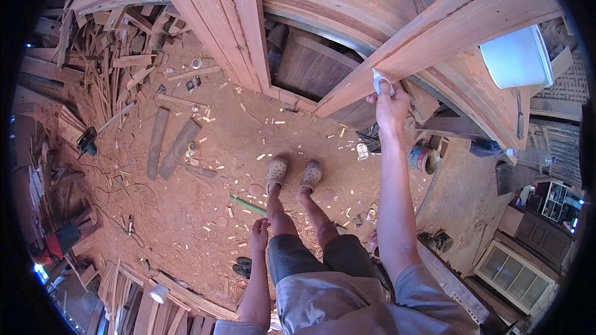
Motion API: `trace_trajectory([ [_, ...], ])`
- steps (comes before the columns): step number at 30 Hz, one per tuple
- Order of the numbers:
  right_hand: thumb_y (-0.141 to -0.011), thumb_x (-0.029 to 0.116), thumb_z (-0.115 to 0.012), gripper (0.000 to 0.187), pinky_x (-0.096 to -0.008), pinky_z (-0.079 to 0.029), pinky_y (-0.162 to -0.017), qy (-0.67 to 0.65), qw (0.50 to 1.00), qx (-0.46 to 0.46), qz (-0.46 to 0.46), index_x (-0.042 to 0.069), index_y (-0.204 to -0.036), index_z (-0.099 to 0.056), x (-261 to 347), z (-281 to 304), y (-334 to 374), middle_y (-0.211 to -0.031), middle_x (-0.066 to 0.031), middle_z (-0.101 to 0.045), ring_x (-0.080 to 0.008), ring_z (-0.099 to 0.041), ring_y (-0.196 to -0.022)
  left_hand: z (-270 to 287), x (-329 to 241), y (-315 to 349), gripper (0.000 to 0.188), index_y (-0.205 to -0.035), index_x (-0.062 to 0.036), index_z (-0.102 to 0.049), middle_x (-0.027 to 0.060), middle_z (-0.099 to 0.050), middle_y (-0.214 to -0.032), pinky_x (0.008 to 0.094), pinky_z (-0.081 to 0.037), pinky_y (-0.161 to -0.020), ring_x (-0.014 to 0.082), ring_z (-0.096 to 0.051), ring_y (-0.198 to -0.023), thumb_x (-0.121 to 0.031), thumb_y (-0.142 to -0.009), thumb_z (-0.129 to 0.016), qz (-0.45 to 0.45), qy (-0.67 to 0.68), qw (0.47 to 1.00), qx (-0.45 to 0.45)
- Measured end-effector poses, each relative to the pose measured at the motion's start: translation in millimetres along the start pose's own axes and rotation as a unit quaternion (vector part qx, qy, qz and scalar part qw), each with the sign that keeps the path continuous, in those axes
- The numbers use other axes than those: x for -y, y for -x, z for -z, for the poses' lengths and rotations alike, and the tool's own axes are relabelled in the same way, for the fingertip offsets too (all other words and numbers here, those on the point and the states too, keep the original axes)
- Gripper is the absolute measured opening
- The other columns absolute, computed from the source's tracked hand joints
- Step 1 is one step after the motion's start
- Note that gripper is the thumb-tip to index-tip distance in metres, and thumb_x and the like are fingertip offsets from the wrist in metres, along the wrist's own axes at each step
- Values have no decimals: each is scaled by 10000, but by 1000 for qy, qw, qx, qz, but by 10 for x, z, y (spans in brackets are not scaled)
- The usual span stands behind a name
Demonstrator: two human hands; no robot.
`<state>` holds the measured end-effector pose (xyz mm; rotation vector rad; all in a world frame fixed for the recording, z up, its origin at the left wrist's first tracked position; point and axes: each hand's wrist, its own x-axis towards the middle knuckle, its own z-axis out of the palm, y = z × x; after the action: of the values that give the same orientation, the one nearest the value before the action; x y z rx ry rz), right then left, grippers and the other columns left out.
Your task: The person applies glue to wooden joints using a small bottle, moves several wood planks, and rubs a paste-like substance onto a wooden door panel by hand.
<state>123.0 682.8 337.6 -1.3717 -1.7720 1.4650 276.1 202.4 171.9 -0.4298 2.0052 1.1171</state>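
Note:
My right hand (391,111) reaches up and forward, its fingers closed around a small white squeeze bottle (381,79) with a narrow tip. That tip is against or very near the inner face of a reddish wooden beam (428,49), part of a wooden frame. Much of the bottle is hidden by my fingers. Down beside my left thigh hangs my left hand (261,231), fingers loosely curled, with nothing visible in it. A green stick-like piece (248,204) lies on the floor just beyond that hand.
A white tub (516,57) rests high on the right. Below it stands a paint-stained bucket (428,160). Scrap wood (124,56) is heaped at the far left, and planks (177,149) lie nearer. Wood chips litter the dirt floor (205,205). A power tool (87,141) and cords are at left.

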Motion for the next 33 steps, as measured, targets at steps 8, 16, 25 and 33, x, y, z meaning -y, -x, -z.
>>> trace_trajectory([
  [8, -896, 231, -542, 342, -282, -473, -555, 29, 1000, -6, -4, -93, -973, -621, -122, -68, -30, -598, -82, -608, -141, -630, -561, 43, 159, -28, 356, -1067, 30, -607, 127, -678, -906, 321, -473, -804, 201, -633, -886, -287, -947, -499, 3, 5, 1000, -6],
  [16, -898, 226, -548, 339, -289, -484, -557, 24, 1000, -8, -9, -97, -974, -620, -210, -126, -47, -606, -87, -614, -150, -635, -561, 39, 208, -37, 372, -1064, 28, -618, 109, -681, -882, 305, -477, -752, 176, -624, -808, -303, -949, -492, -17, -16, 999, -23],
  [25, -903, 173, -545, 284, -264, -482, -527, 33, 999, -4, -23, -103, -935, -605, -315, -188, -45, -707, -83, -614, -109, -565, -519, 46, 118, 55, 360, -1077, 10, -618, 91, -680, -879, 276, -448, -619, 112, -531, -637, -305, -948, -500, 19, 4, 1000, -13],
  [33, -901, 209, -541, 336, -290, -494, -541, 51, 999, 10, -15, -111, -974, -614, -509, -210, -109, -700, -115, -648, -166, -655, -576, 71, 218, 77, 354, -1099, -1, -602, 81, -675, -879, 259, -427, -605, 87, -485, -619, -312, -955, -511, 35, 37, 999, -15],
])
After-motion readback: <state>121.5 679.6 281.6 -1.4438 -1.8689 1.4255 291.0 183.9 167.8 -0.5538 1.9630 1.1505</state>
